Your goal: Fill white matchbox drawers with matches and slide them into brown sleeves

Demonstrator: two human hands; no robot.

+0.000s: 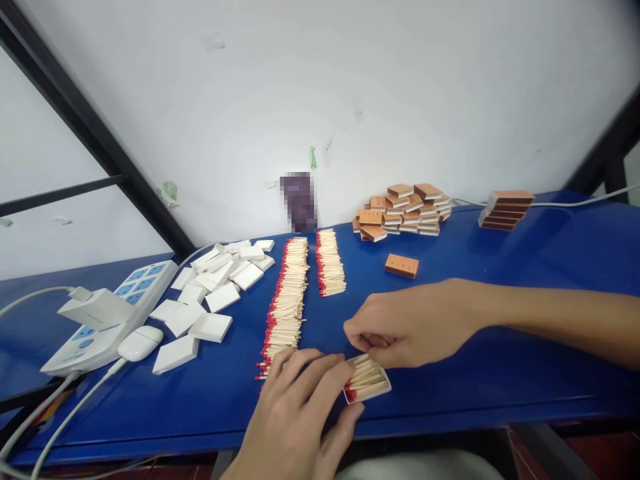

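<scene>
A small white matchbox tray [388, 385] full of red-tipped matches [367, 377] sits near the table's front edge. My left hand [303, 407] has its thumb and index finger closed about the tray's left end. My right hand [417, 323] is at the tray's far right corner, with its fingers curled in; whatever they may hold is hidden. Beyond my left hand a long row of loose matches [287, 293] runs away from me, heads to the left. A shorter row of matches [331, 263] lies to its right. One closed orange matchbox [401, 265] lies behind my right hand.
Empty white trays [215, 280] are heaped on the left, beside a power strip [145, 287] with a charger [97, 309] and cables. Orange matchbox sleeves [410, 210] pile up at the back, with a stack of matchboxes [506, 209] farther right. The blue table [500, 393] meets a white wall.
</scene>
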